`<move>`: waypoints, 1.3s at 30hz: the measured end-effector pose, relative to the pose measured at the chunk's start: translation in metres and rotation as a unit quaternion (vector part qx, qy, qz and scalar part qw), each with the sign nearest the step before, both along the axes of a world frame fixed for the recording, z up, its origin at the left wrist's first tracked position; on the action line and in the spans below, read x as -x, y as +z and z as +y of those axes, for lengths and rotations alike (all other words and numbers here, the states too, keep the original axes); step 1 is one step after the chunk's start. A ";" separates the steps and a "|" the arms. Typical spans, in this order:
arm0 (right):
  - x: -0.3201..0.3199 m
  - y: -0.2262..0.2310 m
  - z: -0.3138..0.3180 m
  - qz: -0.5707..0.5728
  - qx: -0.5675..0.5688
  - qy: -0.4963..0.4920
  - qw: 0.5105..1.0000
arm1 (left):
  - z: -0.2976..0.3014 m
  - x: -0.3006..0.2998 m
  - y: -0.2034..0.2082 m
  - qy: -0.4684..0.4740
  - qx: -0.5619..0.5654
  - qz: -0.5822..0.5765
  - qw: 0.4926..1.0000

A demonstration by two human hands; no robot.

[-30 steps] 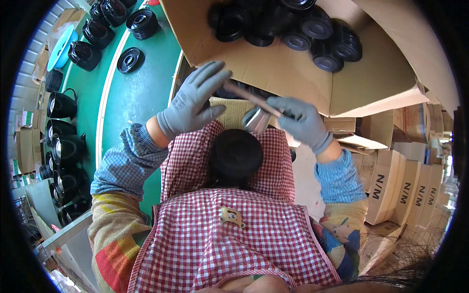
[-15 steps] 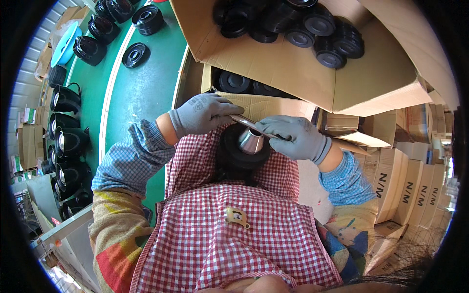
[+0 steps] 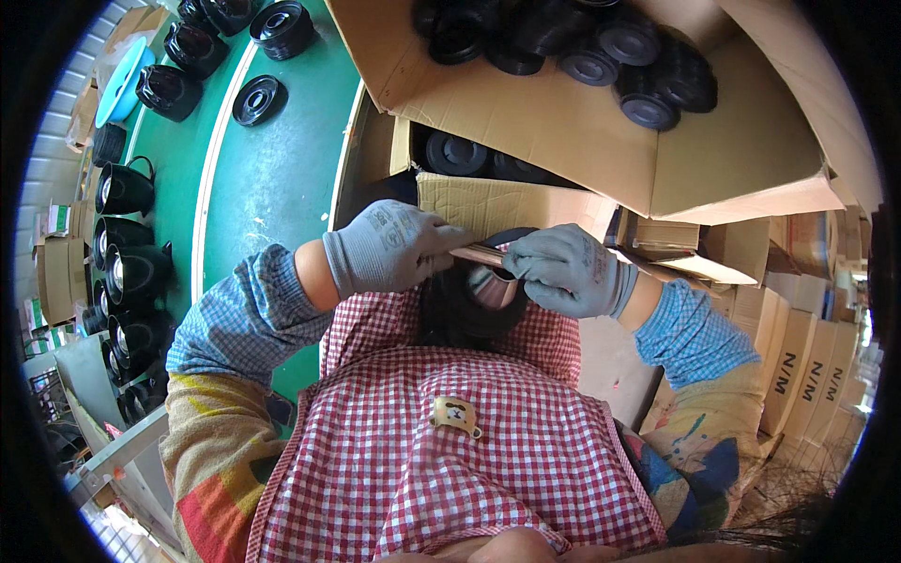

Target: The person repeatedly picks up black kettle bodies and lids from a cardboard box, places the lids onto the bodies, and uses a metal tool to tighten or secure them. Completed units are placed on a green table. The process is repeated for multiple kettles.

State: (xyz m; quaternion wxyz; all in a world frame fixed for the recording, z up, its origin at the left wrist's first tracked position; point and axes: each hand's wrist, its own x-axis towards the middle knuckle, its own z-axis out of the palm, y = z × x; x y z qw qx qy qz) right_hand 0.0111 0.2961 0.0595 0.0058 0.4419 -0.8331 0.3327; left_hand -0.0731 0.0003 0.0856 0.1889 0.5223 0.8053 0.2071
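Note:
Both my gloved hands are closed on a thin, shiny metal piece (image 3: pixel 481 253), seen edge-on like a flat bar; its exact kind does not show. My left hand (image 3: pixel 389 249) pinches its left end with fingers stretched forward. Around the right end my right hand (image 3: pixel 570 270) has its fingers bent. Just below the bar, a silver cone-shaped metal part (image 3: pixel 495 289) stands out of a dark round black part (image 3: pixel 446 305) above my lap. My fingers hide some of the cone's upper edge.
A large cardboard box (image 3: pixel 526 113) with several black round lids (image 3: pixel 648 111) stands ahead. More lids (image 3: pixel 456 153) fill a box beneath it. On the green table (image 3: pixel 282 169) at left are a black lid (image 3: pixel 258 100) and black pots (image 3: pixel 125 190). Cartons (image 3: pixel 793 366) are stacked at right.
My right hand has moved down and curled its fingers more around the metal piece. My left hand has shifted slightly down, and less of the bar shows between the hands.

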 end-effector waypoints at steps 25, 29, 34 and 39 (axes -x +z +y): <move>-0.001 -0.014 -0.017 -0.116 -0.069 -0.008 0.991 | 0.007 0.017 -0.019 -0.007 -0.004 -0.109 0.994; -0.022 -0.002 -0.032 -0.106 -0.077 -0.035 0.991 | 0.017 0.025 -0.038 0.007 -0.013 -0.104 0.995; -0.033 0.033 -0.089 -0.194 -0.009 -0.032 0.980 | 0.053 0.046 -0.076 0.018 -0.055 -0.099 0.993; -0.006 0.003 -0.063 -0.360 0.179 -0.073 0.913 | 0.061 0.051 -0.107 0.081 -0.300 0.012 0.950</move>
